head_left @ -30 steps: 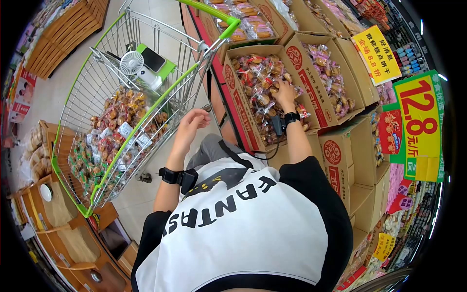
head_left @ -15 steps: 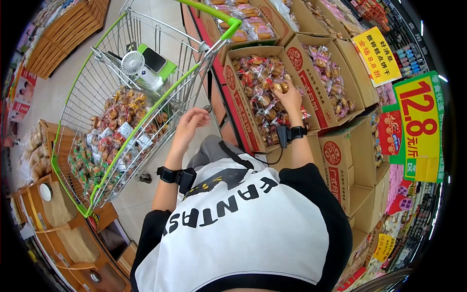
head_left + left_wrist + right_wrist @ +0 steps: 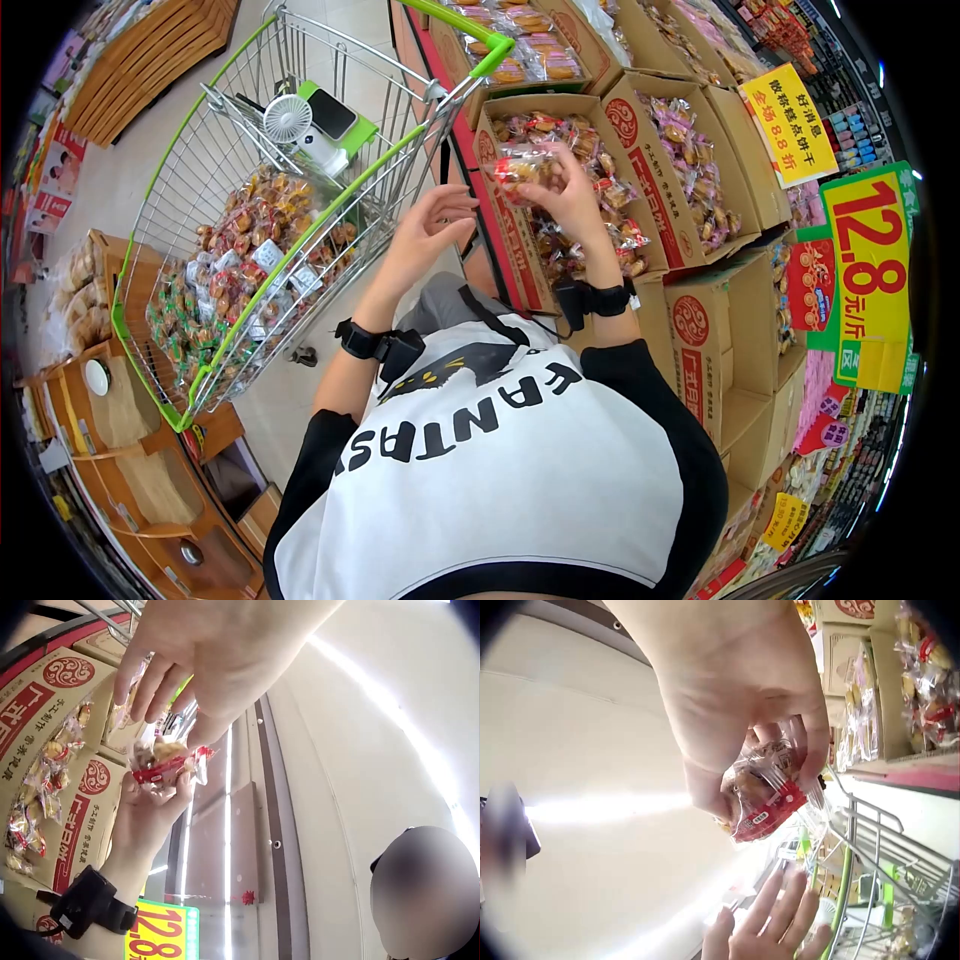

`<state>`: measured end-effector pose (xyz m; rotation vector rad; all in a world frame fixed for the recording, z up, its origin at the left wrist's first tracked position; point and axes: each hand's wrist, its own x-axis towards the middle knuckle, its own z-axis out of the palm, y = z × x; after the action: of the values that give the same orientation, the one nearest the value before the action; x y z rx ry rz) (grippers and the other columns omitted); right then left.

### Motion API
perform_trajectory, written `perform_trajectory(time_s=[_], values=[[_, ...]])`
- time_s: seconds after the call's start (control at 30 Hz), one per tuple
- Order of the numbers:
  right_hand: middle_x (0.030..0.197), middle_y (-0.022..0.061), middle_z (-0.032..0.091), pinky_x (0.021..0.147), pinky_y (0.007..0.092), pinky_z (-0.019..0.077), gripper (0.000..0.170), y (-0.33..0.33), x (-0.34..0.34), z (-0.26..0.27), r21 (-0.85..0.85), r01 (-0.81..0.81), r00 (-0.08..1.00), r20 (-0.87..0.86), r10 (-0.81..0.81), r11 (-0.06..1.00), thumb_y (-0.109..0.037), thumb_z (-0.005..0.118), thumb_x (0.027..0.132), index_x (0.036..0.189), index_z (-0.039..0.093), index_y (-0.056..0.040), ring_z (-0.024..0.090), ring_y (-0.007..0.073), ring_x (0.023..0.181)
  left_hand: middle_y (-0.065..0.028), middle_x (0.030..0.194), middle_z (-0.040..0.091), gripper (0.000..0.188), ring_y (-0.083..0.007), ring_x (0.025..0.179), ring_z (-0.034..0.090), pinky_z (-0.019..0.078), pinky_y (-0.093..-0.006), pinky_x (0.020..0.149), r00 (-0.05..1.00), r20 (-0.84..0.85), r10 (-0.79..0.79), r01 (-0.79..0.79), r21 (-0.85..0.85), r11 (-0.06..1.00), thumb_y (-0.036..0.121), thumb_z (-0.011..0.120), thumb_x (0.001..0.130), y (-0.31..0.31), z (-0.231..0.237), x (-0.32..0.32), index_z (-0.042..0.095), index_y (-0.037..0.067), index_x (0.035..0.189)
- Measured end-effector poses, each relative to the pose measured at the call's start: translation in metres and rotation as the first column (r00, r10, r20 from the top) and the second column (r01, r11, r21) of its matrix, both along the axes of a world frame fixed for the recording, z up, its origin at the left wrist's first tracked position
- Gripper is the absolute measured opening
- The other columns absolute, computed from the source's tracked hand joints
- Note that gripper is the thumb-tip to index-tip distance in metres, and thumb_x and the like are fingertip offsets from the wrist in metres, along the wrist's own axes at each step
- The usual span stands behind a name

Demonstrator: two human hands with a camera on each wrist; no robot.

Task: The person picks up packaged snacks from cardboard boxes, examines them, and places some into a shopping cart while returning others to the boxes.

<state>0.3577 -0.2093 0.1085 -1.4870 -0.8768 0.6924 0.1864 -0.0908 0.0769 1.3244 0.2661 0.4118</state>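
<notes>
Raised over a cardboard box of wrapped pastries [image 3: 575,250], the right hand [image 3: 570,195] pinches a clear packet with red print [image 3: 522,168] between thumb and fingers. In the right wrist view the right hand [image 3: 742,697] grips this packet [image 3: 769,787] from above. The left hand [image 3: 432,225] hovers left of the packet, holding nothing, its fingers apart and slightly bent. The left wrist view has the left hand [image 3: 202,660] close beside the packet [image 3: 161,763]; whether they touch I cannot tell.
A green-edged shopping cart [image 3: 160,215] at the left holds many wrapped pastries [image 3: 240,250], a small white fan [image 3: 288,118] and a phone [image 3: 332,114]. More pastry boxes [image 3: 690,165] and yellow price signs [image 3: 790,125] line the right.
The right hand has lifted out of the box and moved left with a packet. The left hand has moved up and right, towards it. The view has shifted slightly.
</notes>
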Motion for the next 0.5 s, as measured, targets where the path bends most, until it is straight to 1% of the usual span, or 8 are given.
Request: perform_trajectory(time_s=[0.07, 0.13, 0.23, 0.27, 0.37, 0.4, 0.47, 0.5], values=[[0.096, 0.0093, 0.055, 0.073, 0.0238, 0.0445, 0.048, 0.006, -0.01, -0.007, 0.021, -0.058, 0.998, 0.016, 0.057, 0.998, -0.009, 0.067, 0.069, 0.106, 0.039, -0.0019, 0.054, 0.0115, 0.085, -0.0101, 0.108, 0.051, 0.043, -0.0162, 0.098, 0.05, 0.0398, -0.0267, 0.084, 0.998, 0.045, -0.044, 0.045, -0.033, 0.998, 0.005, 0.054, 0.079, -0.004, 0.006, 0.003, 0.036, 0.0, 0.118], [0.098, 0.0095, 0.054, 0.07, 0.0237, 0.0451, 0.05, 0.01, -0.02, -0.01, 0.039, -0.145, 0.988, 0.054, 0.143, 0.989, -0.011, 0.069, 0.067, 0.106, 0.039, -0.0017, 0.053, 0.0105, 0.084, -0.0096, 0.105, 0.052, 0.041, -0.0145, 0.095, 0.051, 0.0406, -0.0256, 0.083, 0.998, 0.053, -0.027, 0.029, -0.04, 0.999, 0.005, 0.054, 0.079, -0.006, -0.003, 0.005, 0.037, 0.0, 0.116], [0.098, 0.0087, 0.054, 0.069, 0.0229, 0.0449, 0.05, 0.014, -0.03, -0.015, -0.039, -0.138, 0.985, 0.095, 0.141, 0.99, -0.012, 0.068, 0.068, 0.107, 0.039, -0.0014, 0.053, 0.0099, 0.083, -0.0085, 0.103, 0.053, 0.038, -0.0121, 0.093, 0.052, 0.0415, -0.0239, 0.081, 0.999, 0.052, 0.0, 0.005, -0.083, 0.997, 0.006, 0.055, 0.08, -0.006, -0.014, 0.004, 0.038, 0.0, 0.114], [0.097, 0.0077, 0.055, 0.068, 0.0219, 0.0445, 0.051, 0.014, -0.035, -0.009, -0.026, -0.143, 0.989, 0.038, 0.144, 0.989, -0.013, 0.068, 0.069, 0.108, 0.038, -0.0011, 0.053, 0.0093, 0.083, -0.0081, 0.103, 0.053, 0.038, -0.0114, 0.092, 0.052, 0.0415, -0.0232, 0.08, 0.999, 0.042, 0.009, -0.004, -0.117, 0.993, 0.006, 0.055, 0.08, -0.005, -0.013, 0.003, 0.038, 0.0, 0.113], [0.097, 0.0077, 0.055, 0.068, 0.0217, 0.0447, 0.047, 0.015, -0.033, -0.012, -0.024, -0.201, 0.979, -0.003, 0.201, 0.979, -0.014, 0.065, 0.072, 0.109, 0.038, -0.0013, 0.053, 0.0092, 0.082, -0.0078, 0.104, 0.053, 0.039, -0.0113, 0.092, 0.052, 0.0413, -0.0232, 0.079, 0.999, -0.035, 0.038, -0.043, -0.149, 0.988, 0.007, 0.055, 0.08, -0.008, -0.007, -0.003, 0.038, 0.0, 0.114], [0.097, 0.0077, 0.055, 0.068, 0.0217, 0.0447, 0.047, 0.015, -0.031, -0.016, -0.024, -0.204, 0.979, -0.004, 0.204, 0.979, -0.014, 0.065, 0.072, 0.109, 0.038, -0.0013, 0.053, 0.0092, 0.082, -0.0078, 0.104, 0.053, 0.039, -0.0113, 0.092, 0.052, 0.0413, -0.0232, 0.079, 0.999, -0.036, 0.04, -0.045, -0.149, 0.988, 0.007, 0.055, 0.08, -0.007, -0.008, -0.004, 0.038, 0.0, 0.114], [0.098, 0.0073, 0.054, 0.067, 0.0212, 0.0446, 0.043, 0.016, -0.025, -0.024, 0.0, -0.162, 0.98, -0.119, 0.161, 0.987, -0.012, 0.061, 0.076, 0.11, 0.038, -0.0018, 0.053, 0.0089, 0.081, -0.0069, 0.104, 0.054, 0.038, -0.0103, 0.092, 0.052, 0.0408, -0.0226, 0.079, 0.997, -0.037, 0.062, -0.068, -0.193, 0.979, 0.01, 0.055, 0.081, -0.005, -0.009, -0.005, 0.041, 0.0, 0.114], [0.098, 0.0073, 0.054, 0.067, 0.0212, 0.0446, 0.043, 0.016, -0.023, -0.023, -0.001, -0.165, 0.979, -0.119, 0.163, 0.986, -0.012, 0.061, 0.076, 0.11, 0.038, -0.0018, 0.053, 0.0089, 0.081, -0.0069, 0.104, 0.054, 0.038, -0.0103, 0.092, 0.052, 0.0408, -0.0226, 0.079, 0.997, -0.037, 0.064, -0.071, -0.194, 0.978, 0.01, 0.055, 0.081, -0.004, -0.006, -0.007, 0.041, 0.0, 0.114]])
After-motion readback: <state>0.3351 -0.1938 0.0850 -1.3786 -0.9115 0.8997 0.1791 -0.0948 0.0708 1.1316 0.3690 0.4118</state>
